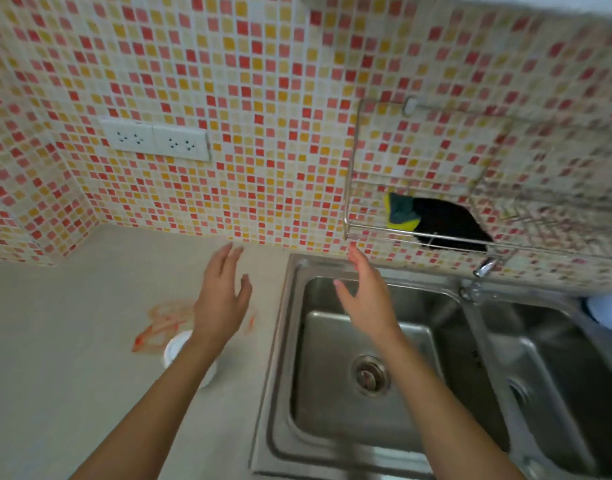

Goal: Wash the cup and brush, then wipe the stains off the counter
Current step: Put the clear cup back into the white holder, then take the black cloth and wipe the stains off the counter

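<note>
A white cup (175, 346) stands on the beige counter (72, 341), mostly hidden under my left forearm. Orange-red stains (159, 325) smear the counter just behind and left of it. My left hand (221, 299) hovers above the stains with straight fingers, holding nothing. My right hand (366, 299) is raised over the back of the left sink basin (332, 393), fingers spread and empty. No brush is visible.
A wire rack (384, 230) on the tiled wall holds a yellow-and-blue sponge (399, 211) and a black cloth (446, 223). A tap (484, 268) sits behind the divider of the double sink; a pale blue object (609, 311) lies at the right basin's edge. Two wall sockets (155, 140) are above the counter.
</note>
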The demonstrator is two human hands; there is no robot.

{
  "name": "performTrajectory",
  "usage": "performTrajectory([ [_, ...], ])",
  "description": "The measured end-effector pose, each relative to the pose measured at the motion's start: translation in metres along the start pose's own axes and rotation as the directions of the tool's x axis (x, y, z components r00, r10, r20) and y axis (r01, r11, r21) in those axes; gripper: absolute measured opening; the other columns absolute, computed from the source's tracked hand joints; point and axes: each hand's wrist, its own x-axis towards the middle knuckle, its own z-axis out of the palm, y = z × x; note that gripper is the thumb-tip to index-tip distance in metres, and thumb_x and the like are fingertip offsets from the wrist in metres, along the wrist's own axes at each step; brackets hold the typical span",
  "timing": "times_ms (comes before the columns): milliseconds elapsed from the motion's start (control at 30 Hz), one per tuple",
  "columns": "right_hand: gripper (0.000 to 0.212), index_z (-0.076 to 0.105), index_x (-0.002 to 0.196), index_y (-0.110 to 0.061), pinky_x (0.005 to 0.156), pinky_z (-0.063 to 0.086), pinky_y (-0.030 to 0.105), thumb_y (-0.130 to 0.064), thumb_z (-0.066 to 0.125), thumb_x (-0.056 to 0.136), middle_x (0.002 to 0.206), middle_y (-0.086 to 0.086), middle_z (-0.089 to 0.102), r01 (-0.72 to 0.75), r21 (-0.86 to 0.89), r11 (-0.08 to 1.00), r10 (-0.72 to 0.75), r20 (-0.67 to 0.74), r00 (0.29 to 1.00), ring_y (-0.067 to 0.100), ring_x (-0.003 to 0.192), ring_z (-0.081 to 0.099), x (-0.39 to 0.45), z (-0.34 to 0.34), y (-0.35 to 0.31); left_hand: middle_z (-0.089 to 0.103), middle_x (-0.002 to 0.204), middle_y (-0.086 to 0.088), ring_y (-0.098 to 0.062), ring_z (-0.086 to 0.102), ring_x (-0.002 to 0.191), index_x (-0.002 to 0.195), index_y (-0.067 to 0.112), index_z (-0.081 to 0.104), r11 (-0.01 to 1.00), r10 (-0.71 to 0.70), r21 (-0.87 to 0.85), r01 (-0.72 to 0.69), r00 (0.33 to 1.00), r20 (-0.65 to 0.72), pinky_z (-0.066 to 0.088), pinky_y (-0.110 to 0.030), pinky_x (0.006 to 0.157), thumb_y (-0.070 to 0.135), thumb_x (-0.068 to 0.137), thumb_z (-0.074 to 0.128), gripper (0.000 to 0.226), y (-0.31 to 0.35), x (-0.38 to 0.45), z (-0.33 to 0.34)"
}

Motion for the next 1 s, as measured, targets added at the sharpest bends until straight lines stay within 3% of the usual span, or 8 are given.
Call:
performTrajectory([
  [133,0.052,0.041,0.14,-0.023,0.093,0.047,0.031,-0.018,0.059,0.092,0.121,-0.002,0.059,0.102,-0.057,0.993,-0.114,-0.284,0.952,0.015,0.111,0.055,0.042,-0.095,0.007,0.004,0.16,-0.001,-0.017,-0.005,0.147,0.153,0.016,0.014,0.915,0.38,0.084,-0.396,0.912,0.155,-0.004,-0.031,0.119,0.039,0.102,0.031,0.058,0.123,0.05,0.061],
  [300,0.03,0.06,0.123,-0.016,0.088,0.051,0.041,-0.017,0.055,0.094,0.115,0.003,0.062,0.042,-0.195,0.98,-0.116,-0.386,0.915,0.024,0.103,0.06,0.088,-0.166,0.035,-0.021,0.155,-0.002,-0.016,-0.026,0.141,0.148,0.016,-0.013,0.867,0.398,0.226,-0.445,0.889,0.227,-0.031,-0.021,0.108,0.052,0.097,0.01,0.066,0.199,0.091,0.11],
  [400,0.035,0.059,0.126,-0.016,0.094,0.047,0.036,-0.026,0.059,0.092,0.124,0.006,0.062,-0.086,-0.32,0.944,0.042,-0.141,0.989,0.026,0.112,0.058,0.111,-0.187,0.061,-0.012,0.159,-0.006,-0.022,-0.018,0.144,0.151,0.012,-0.005,0.833,0.336,0.373,-0.408,0.91,0.243,-0.027,-0.031,0.112,0.057,0.096,0.002,0.071,0.207,0.097,0.127],
  [500,0.069,0.047,0.14,-0.014,0.097,0.046,0.036,-0.05,0.065,0.084,0.14,0.008,0.053,-0.154,-0.393,0.906,0.237,0.174,0.956,0.027,0.123,0.052,0.125,-0.19,0.07,-0.012,0.159,-0.004,-0.02,-0.017,0.146,0.151,0.014,-0.006,0.829,0.292,0.412,-0.379,0.921,0.259,-0.018,-0.037,0.117,0.061,0.091,-0.01,0.076,0.207,0.097,0.134],
  [633,0.098,0.034,0.146,-0.026,0.107,0.032,0.053,-0.073,0.066,0.067,0.15,0.008,0.035,-0.252,-0.564,0.786,0.43,0.207,0.879,0.038,0.138,0.026,0.147,-0.184,0.07,-0.022,0.158,-0.001,-0.015,-0.024,0.144,0.15,0.016,-0.014,0.849,0.255,0.386,-0.362,0.919,0.301,-0.02,-0.036,0.115,0.063,0.086,-0.016,0.08,0.21,0.097,0.132],
  [733,0.084,0.047,0.138,-0.021,0.099,0.042,0.046,-0.066,0.067,0.07,0.14,0.008,0.047,-0.205,-0.638,0.742,0.45,0.248,0.858,0.038,0.131,0.037,0.157,-0.182,0.073,-0.022,0.158,-0.001,-0.015,-0.025,0.144,0.15,0.016,-0.015,0.853,0.228,0.387,-0.351,0.916,0.33,-0.017,-0.038,0.117,0.064,0.084,-0.018,0.082,0.211,0.098,0.132],
  [833,0.046,0.062,0.122,-0.012,0.07,0.049,0.029,-0.037,0.065,0.083,0.111,0.008,0.064,-0.025,-0.672,0.74,0.319,0.318,0.893,0.028,0.096,0.062,0.156,-0.19,0.073,-0.02,0.158,-0.002,-0.015,-0.023,0.145,0.15,0.016,-0.014,0.857,0.213,0.381,-0.347,0.912,0.351,-0.015,-0.038,0.118,0.065,0.081,-0.02,0.085,0.213,0.098,0.13],
  [1000,0.037,0.065,0.122,-0.015,0.077,0.052,0.03,-0.018,0.063,0.086,0.114,0.008,0.065,0.01,-0.534,0.845,0.189,0.316,0.93,0.027,0.097,0.062,0.143,-0.208,0.083,-0.018,0.159,-0.002,-0.017,-0.021,0.145,0.149,0.016,-0.015,0.867,0.191,0.379,-0.325,0.917,0.35,-0.014,-0.038,0.118,0.065,0.079,-0.021,0.085,0.216,0.096,0.128],
])
